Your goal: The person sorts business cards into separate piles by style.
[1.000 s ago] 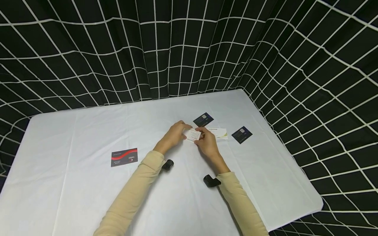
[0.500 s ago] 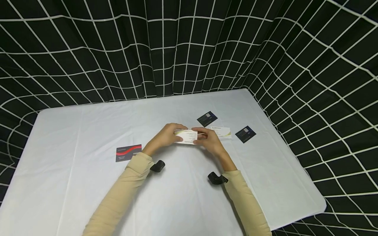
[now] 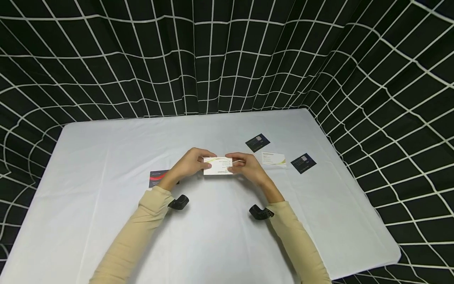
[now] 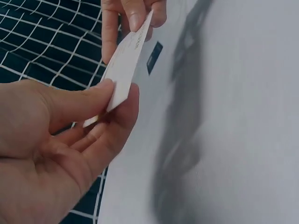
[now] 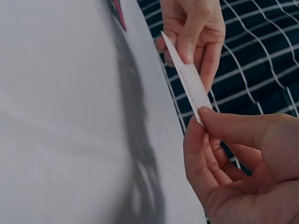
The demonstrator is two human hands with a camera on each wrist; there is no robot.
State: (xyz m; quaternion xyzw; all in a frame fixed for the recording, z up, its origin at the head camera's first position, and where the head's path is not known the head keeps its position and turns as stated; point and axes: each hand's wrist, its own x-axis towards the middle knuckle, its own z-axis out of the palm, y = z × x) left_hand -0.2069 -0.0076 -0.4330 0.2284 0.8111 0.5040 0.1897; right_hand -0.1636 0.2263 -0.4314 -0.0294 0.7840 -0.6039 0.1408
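White card (image 3: 218, 166) with yellow streak

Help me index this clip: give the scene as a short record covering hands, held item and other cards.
Held item: white printed card, above the table
Count held: cannot tell
Left hand: pinches the card's left end
Right hand: pinches its right end
Left side: red-striped dark card, partly hidden by the left arm
Right side: flat white card; near black card to its right, far black card beyond

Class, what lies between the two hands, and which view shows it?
A white card, its ends pinched by the left hand and right hand; the head view shows it.
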